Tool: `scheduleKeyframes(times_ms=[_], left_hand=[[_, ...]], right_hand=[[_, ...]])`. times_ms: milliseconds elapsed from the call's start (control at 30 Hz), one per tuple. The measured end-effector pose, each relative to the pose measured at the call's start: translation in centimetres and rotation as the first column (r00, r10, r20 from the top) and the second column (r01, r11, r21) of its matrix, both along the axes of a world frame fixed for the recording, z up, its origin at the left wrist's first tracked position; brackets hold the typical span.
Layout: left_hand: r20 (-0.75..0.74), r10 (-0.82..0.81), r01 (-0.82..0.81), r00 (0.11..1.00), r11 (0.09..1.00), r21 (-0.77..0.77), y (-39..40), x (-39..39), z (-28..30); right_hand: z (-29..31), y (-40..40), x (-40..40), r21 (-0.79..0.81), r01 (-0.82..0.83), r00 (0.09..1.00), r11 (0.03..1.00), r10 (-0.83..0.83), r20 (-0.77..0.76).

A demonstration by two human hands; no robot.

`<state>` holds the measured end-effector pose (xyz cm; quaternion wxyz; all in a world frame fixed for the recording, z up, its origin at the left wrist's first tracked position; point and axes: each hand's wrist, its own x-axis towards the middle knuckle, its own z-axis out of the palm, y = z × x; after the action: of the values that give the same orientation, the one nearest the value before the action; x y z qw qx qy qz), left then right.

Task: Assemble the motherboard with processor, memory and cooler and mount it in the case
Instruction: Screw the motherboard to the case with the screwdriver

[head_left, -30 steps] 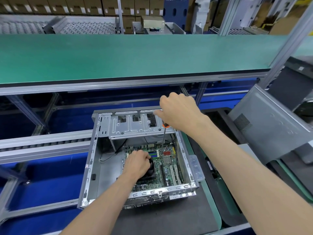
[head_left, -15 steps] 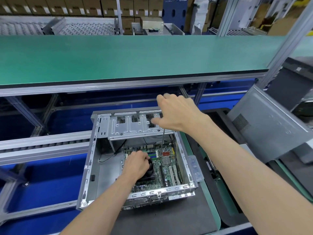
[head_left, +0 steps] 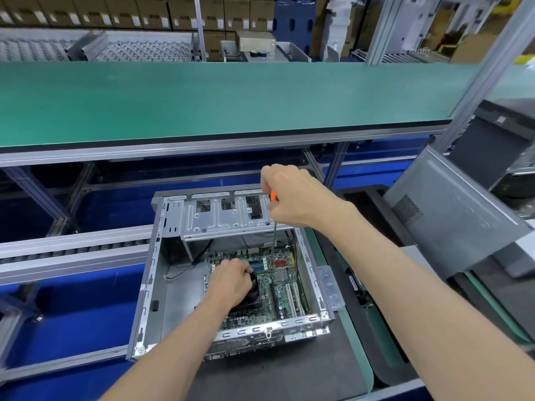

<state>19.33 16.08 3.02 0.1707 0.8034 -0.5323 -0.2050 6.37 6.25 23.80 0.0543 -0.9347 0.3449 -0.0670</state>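
No brand or lettering can be made out anywhere; the white labels on the cardboard boxes (head_left: 150,13) far beyond the hands are too blurred to read. The open grey metal case (head_left: 156,273) lies on its side on a dark mat (head_left: 278,374), and the green motherboard (head_left: 282,296) sits flat on its floor, showing blue memory slots, white expansion slots and a small red part. The left hand (head_left: 230,282) reaches into the case with its fingers curled over the black cooler (head_left: 254,293) on the board. Above and to its right, the right hand (head_left: 292,198) grips the orange handle of a screwdriver (head_left: 272,235), whose thin shaft drops nearly upright past the drive cage (head_left: 223,218) to the board just beside the left hand's fingertips.
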Motion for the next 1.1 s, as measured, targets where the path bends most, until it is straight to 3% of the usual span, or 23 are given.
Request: scheduleKeyframes(times_ms=[100,133,300,467,633,700,767,833,1000,1033,1100], left_hand=[[0.006,-0.004,0.004,1.000,1.000,0.001,-0.1,0.0,0.0],[0.006,-0.004,0.004,1.000,1.000,0.000,-0.1,0.0,0.0],[0.005,0.001,-0.001,1.000,1.000,0.001,-0.1,0.1,-0.2],[0.021,-0.011,0.011,1.000,1.000,0.000,-0.2,0.1,-0.2],[0.020,-0.013,0.014,1.000,1.000,-0.005,-0.2,0.1,-0.3],[0.021,-0.014,0.014,1.000,1.000,-0.003,-0.2,0.1,-0.2],[0.018,-0.016,0.017,1.000,1.000,-0.004,-0.2,0.2,-0.3],[0.018,-0.021,0.021,1.000,1.000,0.001,-0.2,0.2,-0.2],[0.017,-0.015,0.015,1.000,1.000,-0.010,-0.2,0.2,-0.4],[0.017,-0.015,0.016,1.000,1.000,-0.010,-0.2,0.2,-0.4],[0.018,-0.019,0.019,1.000,1.000,-0.010,-0.2,0.2,-0.4]], right_hand=[[-0.4,0.2,0.3,-0.247,0.086,0.990,0.965,-0.110,-0.086],[-0.4,0.1,0.4,-0.258,0.092,0.990,0.962,-0.115,-0.078],[0.0,0.2,0.4,-0.019,-0.022,1.000,1.000,0.022,-0.006],[-0.5,0.0,0.9,-0.324,0.087,0.987,0.942,-0.125,-0.097],[-0.2,-0.2,0.5,0.006,-0.024,0.999,1.000,0.024,0.027],[-0.4,0.0,0.7,-0.033,0.009,0.999,0.999,-0.008,0.035],[-0.7,0.1,0.8,-0.241,0.084,0.995,0.967,-0.093,-0.030],[-0.8,-0.1,0.7,-0.329,0.126,0.986,0.936,-0.154,-0.058],[-0.2,-0.6,-0.3,0.039,0.016,0.999,0.999,-0.017,0.033],[-0.2,-0.6,-0.4,0.051,0.021,0.999,0.998,-0.023,0.045],[-0.4,-0.6,-0.2,-0.101,0.064,0.998,0.993,-0.064,0.005]])
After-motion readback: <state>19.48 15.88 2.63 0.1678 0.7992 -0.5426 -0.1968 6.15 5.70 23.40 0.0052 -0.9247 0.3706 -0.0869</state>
